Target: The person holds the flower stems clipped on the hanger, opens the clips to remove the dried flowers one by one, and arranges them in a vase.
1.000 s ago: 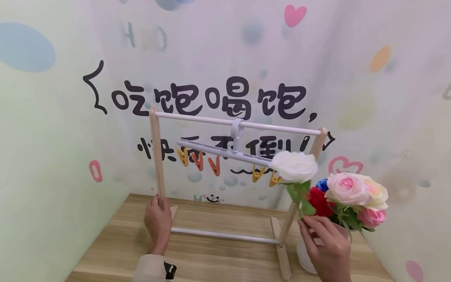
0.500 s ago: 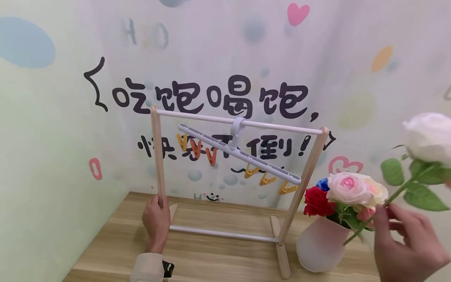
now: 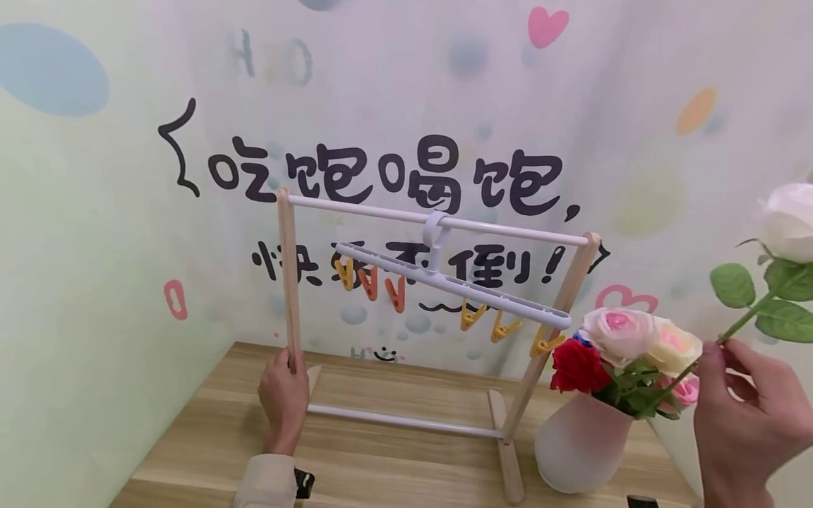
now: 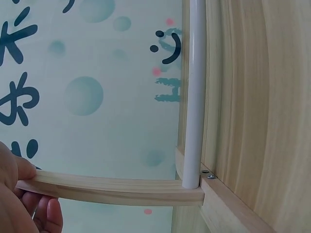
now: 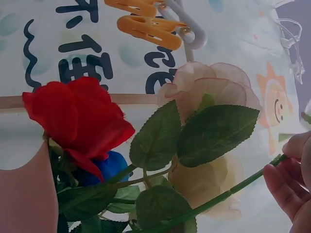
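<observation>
In the head view, my left hand (image 3: pixel 284 398) grips the left wooden post (image 3: pixel 288 282) of a small rack low down; in the left wrist view, thumb and fingers lie on either side of the post. At the right, my right hand (image 3: pixel 752 416) pinches the green stem of a white artificial rose (image 3: pixel 790 224). The stem slants down left to the flowers at the mouth of a pinkish-white vase (image 3: pixel 581 448); leaves hide its lower end. The vase holds several artificial roses, among them a red rose (image 5: pixel 80 114), a blue one (image 5: pixel 109 165) and pink ones.
A pale hanger (image 3: pixel 438 279) hangs tilted from the rack's top bar (image 3: pixel 368 212). Orange clips (image 3: pixel 368 283) and yellow clips (image 3: pixel 502 328) dangle from it, its right end close to the flowers. The rack stands on a wooden table (image 3: pixel 381 473) before a printed backdrop.
My right hand has carried the white rose rightward, away from in front of the hanger, and the stem now reaches the vase mouth. The hanger has swung. My left hand stays on the post.
</observation>
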